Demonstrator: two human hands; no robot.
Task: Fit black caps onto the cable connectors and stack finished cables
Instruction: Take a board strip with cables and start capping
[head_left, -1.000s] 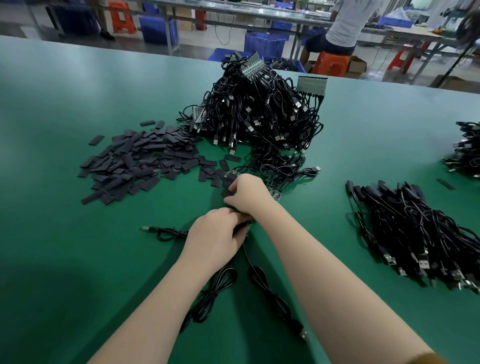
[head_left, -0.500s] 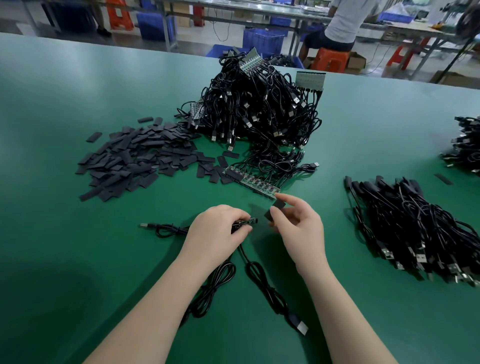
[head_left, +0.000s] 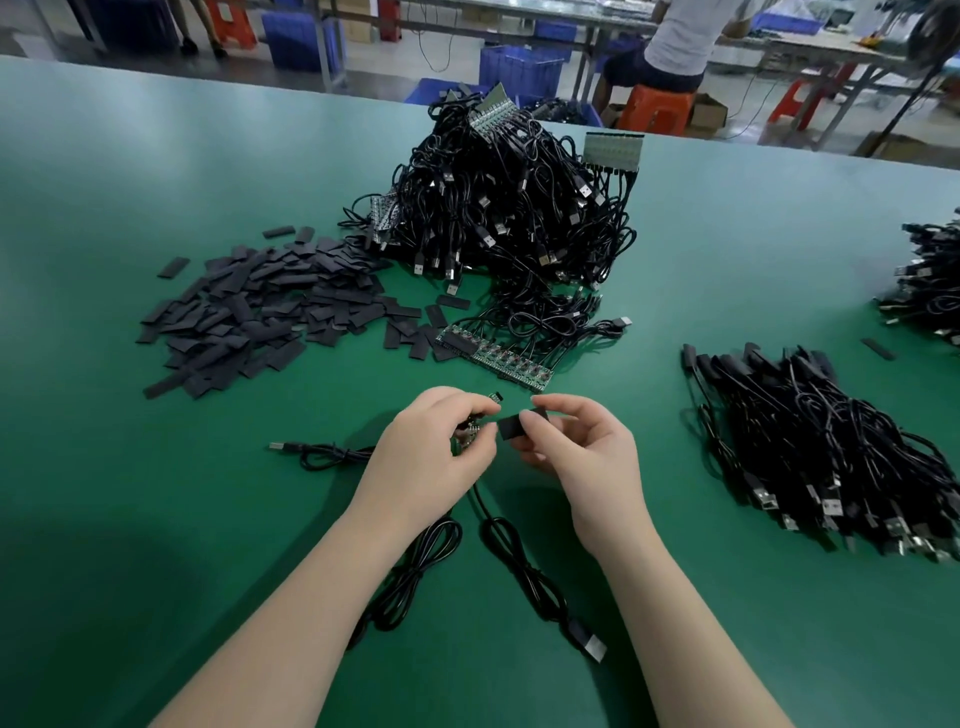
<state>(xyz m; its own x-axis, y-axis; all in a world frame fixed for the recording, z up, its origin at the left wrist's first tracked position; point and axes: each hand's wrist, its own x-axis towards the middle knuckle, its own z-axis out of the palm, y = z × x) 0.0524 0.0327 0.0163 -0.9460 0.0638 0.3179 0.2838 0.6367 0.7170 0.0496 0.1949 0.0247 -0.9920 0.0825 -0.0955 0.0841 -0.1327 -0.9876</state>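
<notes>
I have my right hand (head_left: 582, 447) pinching a black cap (head_left: 511, 427) between thumb and fingertips, and my left hand (head_left: 436, 447) curled round the connector end (head_left: 470, 431) of a cable (head_left: 511, 551), both held just above the bench (head_left: 156, 493) near its middle. The cap lies directly to the right of the connector, almost touching it, its open end facing left; cap and connector look to share one line, running left to right, so the coming move is, I judge, a short slide of the right hand toward the left. The right hand is the nearer one to the cap pile's stragglers and to the finished stack (head_left: 831, 447) toward the right edge.

Against half a second ago, the gap has closed (the cap then sat clearly apart from the connector tip) and both hands have lifted slightly. The loose caps (head_left: 249, 317) and the tangled heap (head_left: 509, 208) toward the far edge are unmoved.
</notes>
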